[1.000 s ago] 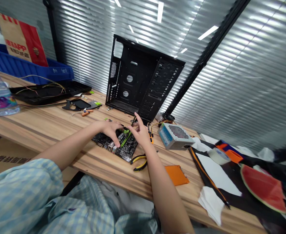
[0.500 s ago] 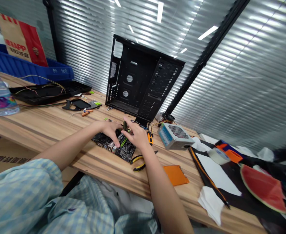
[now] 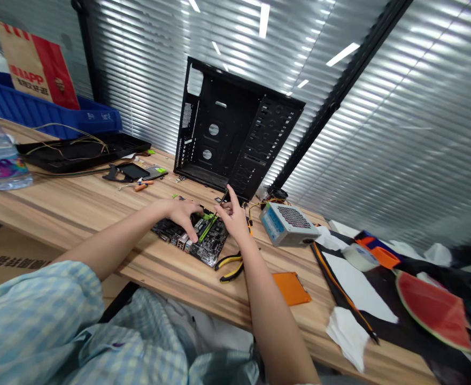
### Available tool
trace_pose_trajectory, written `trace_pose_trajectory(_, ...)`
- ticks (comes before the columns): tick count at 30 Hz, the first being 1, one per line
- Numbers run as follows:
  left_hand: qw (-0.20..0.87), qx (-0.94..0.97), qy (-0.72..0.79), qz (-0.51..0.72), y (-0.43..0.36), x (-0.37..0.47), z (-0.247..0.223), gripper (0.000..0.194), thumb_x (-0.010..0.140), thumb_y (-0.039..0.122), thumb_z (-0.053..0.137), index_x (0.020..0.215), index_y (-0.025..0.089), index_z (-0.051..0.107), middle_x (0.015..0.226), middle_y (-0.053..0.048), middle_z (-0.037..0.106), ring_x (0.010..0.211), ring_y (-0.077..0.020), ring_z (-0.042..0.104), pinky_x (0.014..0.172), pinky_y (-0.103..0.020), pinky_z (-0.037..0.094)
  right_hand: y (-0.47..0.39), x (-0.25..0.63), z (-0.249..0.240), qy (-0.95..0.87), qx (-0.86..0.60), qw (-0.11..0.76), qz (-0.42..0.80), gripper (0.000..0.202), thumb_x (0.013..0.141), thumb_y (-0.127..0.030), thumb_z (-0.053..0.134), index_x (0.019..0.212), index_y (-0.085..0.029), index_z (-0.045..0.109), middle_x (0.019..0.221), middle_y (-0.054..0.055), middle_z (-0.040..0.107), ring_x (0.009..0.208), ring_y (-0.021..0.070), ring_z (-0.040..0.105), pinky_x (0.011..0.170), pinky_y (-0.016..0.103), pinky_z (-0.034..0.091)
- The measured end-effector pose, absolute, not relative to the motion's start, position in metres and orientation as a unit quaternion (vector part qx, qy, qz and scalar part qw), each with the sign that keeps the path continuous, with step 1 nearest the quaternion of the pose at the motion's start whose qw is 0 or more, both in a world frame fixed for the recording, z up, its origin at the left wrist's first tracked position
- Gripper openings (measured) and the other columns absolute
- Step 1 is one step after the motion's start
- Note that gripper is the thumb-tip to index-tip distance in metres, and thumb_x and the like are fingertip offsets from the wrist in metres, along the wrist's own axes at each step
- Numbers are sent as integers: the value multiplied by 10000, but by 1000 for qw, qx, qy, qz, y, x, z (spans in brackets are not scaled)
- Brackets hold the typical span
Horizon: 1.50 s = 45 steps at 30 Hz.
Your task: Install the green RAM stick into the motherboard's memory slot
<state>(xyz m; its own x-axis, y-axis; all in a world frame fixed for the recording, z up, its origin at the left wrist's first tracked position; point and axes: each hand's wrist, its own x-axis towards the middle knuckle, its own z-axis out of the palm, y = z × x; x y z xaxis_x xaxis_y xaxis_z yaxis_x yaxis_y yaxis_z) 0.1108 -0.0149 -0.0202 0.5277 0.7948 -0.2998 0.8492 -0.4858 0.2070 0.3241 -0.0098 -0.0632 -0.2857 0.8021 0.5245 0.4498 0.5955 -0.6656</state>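
On the table in front of me lies a motherboard (image 3: 215,240) with yellow-green slots and metal ports along its near edge. My left hand (image 3: 183,214) rests over its left part, thumb and fingers apart, holding nothing I can see. Above the board's far right side, my right hand (image 3: 233,216) pinches a thin dark RAM stick (image 3: 224,195), held tilted and clear of the slots. Yellow-and-black pliers (image 3: 230,267) lie beside the board, partly under my right forearm.
Behind the board stands an open black computer case (image 3: 231,123). A power supply (image 3: 289,223) and an orange drive (image 3: 291,289) are to the right, with a watermelon slice (image 3: 433,307) beyond. Leftward are a water bottle (image 3: 2,160), a blue bin (image 3: 86,120) and loose parts.
My right hand has moved right and slightly away from my left, taking the RAM stick with it and uncovering more of the green slots. My left hand has stayed in place.
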Motion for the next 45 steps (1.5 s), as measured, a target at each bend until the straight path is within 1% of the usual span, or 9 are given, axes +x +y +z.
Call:
trace_pose_trajectory(5,168,857,481,-78,-18,112,-18,1079,456,728,717,1388,243,469,1456,-113,430,1316,-379,377,1101,-480,277,-17,322,-56,-799,-410,410,163,725,877,-389,546,1511,-278,212,845,-28,665,550,97,545,609,212,450)
trace_pose_trajectory(10,170,851,491,-78,-22,114,-13,1115,446,737,724,1407,247,440,1494,-121,380,1351,-398,319,1115,-551,209,-34,311,-45,-862,-374,340,31,630,911,-403,516,1491,-306,292,992,28,676,752,159,614,746,257,490)
trace_pose_trajectory(14,169,847,498,-71,-21,113,-14,1128,421,743,735,1389,233,459,1486,-131,394,1343,-401,337,1114,-542,215,-38,307,-45,-884,-353,304,-36,591,914,-427,513,1471,-321,346,997,47,668,869,195,612,802,273,494)
trace_pose_trajectory(19,170,855,486,-64,-19,112,-17,1117,419,730,741,1386,244,461,1466,-106,428,1333,-377,361,1114,-459,262,-34,311,-46,-866,-361,346,24,625,920,-399,500,1497,-298,282,970,31,666,725,152,598,754,256,489)
trace_pose_trajectory(25,173,859,476,-71,-16,111,-19,1088,444,730,726,1379,232,479,1451,-115,437,1297,-364,408,1099,-449,288,-14,318,-60,-801,-397,413,171,720,886,-386,540,1512,-280,202,856,-21,634,543,77,506,591,196,433)
trace_pose_trajectory(29,178,859,475,-71,-14,110,-21,1075,453,723,726,1380,241,476,1451,-108,438,1288,-352,420,1094,-432,296,-4,321,-69,-772,-398,445,218,755,865,-403,563,1512,-275,196,813,-28,615,534,81,500,575,201,430)
trace_pose_trajectory(33,179,862,470,-64,-14,110,-22,1087,445,729,729,1374,220,486,1457,-129,423,1294,-356,411,1096,-437,293,-9,320,-65,-785,-398,429,200,738,868,-389,562,1509,-289,209,816,-35,614,524,74,492,565,189,421)
trace_pose_trajectory(39,173,852,489,-67,-19,113,-17,1122,405,740,740,1382,256,473,1459,-124,426,1312,-384,383,1111,-510,243,-26,314,-53,-842,-372,377,99,672,895,-384,536,1501,-290,258,926,6,656,680,121,589,689,226,478)
trace_pose_trajectory(45,169,849,495,-81,-22,114,-13,1138,440,747,725,1410,228,434,1487,-140,386,1346,-390,329,1112,-529,231,-33,312,-49,-879,-338,335,17,572,922,-398,497,1467,-310,347,1200,50,628,787,153,619,808,271,500)
